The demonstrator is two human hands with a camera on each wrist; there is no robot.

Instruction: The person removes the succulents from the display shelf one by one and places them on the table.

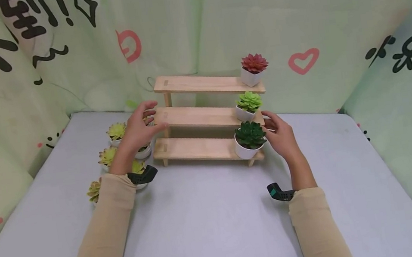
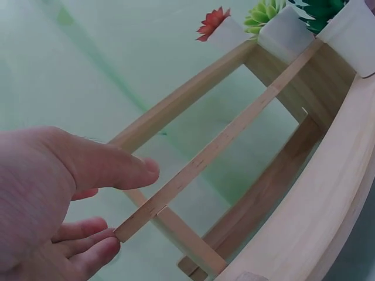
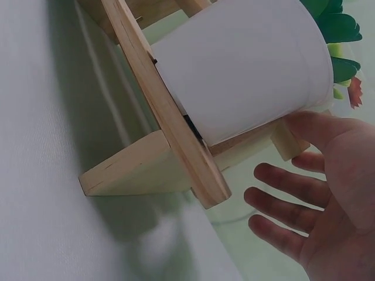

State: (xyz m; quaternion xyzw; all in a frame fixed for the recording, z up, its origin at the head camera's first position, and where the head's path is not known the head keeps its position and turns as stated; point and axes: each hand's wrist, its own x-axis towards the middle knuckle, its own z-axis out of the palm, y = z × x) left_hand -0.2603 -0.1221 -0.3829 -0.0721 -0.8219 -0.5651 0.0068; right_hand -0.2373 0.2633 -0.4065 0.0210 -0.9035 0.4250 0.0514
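A three-step wooden stand (image 1: 196, 116) is on the table. My left hand (image 1: 137, 129) is at its left end, fingers relaxed; in the left wrist view the fingertips are at the end of the middle shelf (image 2: 199, 167), the thumb apart above it. Beside the right end is my right hand (image 1: 282, 136), with loosely spread fingers and nothing gripped. At the right of the shelves are three potted succulents: a red one (image 1: 254, 70) on top, a light green one (image 1: 249, 105) in the middle, a dark green one (image 1: 249, 139) at the bottom. Its white pot (image 3: 246, 70) is near my right thumb.
Several yellow-green potted succulents (image 1: 107, 156) stand left of the stand, partly hidden by my left arm. The white table (image 1: 210, 223) extends in front. A pale green printed curtain (image 1: 254, 22) hangs behind and along both sides.
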